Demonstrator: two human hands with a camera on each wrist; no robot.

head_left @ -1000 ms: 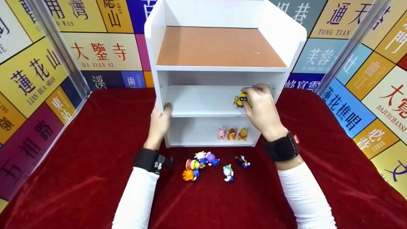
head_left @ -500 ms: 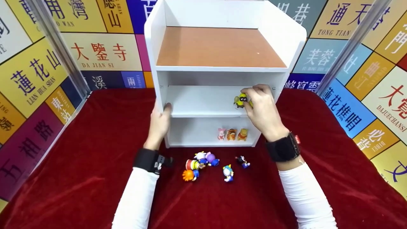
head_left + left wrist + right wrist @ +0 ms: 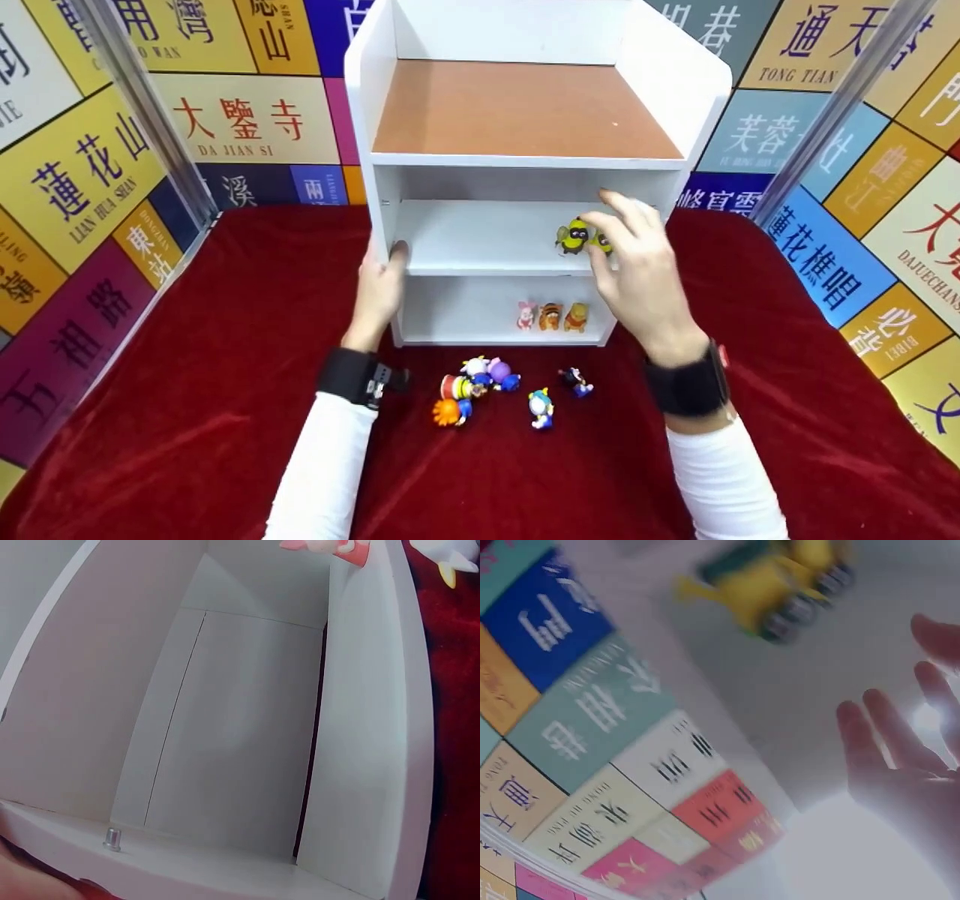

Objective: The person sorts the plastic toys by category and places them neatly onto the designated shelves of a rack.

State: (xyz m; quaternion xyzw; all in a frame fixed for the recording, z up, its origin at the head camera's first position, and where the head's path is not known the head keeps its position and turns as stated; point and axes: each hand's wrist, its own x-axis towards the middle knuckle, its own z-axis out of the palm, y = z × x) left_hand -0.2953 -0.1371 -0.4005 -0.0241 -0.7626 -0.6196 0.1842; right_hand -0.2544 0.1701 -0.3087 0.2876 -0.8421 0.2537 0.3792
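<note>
A white shelf unit (image 3: 480, 274) with a brown top board stands in the head view. My left hand (image 3: 379, 292) grips its left side panel, thumb on the inner face, other fingers mostly hidden behind. On the middle shelf, near the right end, two yellow-and-black bee-like toy figures (image 3: 574, 237) stand side by side, the right one partly covered by my right hand (image 3: 637, 274). That hand has its fingers spread apart in front of them and holds nothing. In the right wrist view the blurred figures (image 3: 761, 596) are apart from my fingertips (image 3: 851, 716).
On the bottom shelf, a pink piglet figure (image 3: 525, 316), a tiger figure (image 3: 550, 316) and a yellow bear figure (image 3: 577, 317) stand in a row. Several more toy figures (image 3: 457, 388) lie on the red cloth (image 3: 480, 480) before the unit. Printed panels (image 3: 247, 120) wall the sides.
My right hand has let go of the toy figure on the middle shelf; its fingers have spread and moved slightly right. My left hand keeps its hold on the side panel.
</note>
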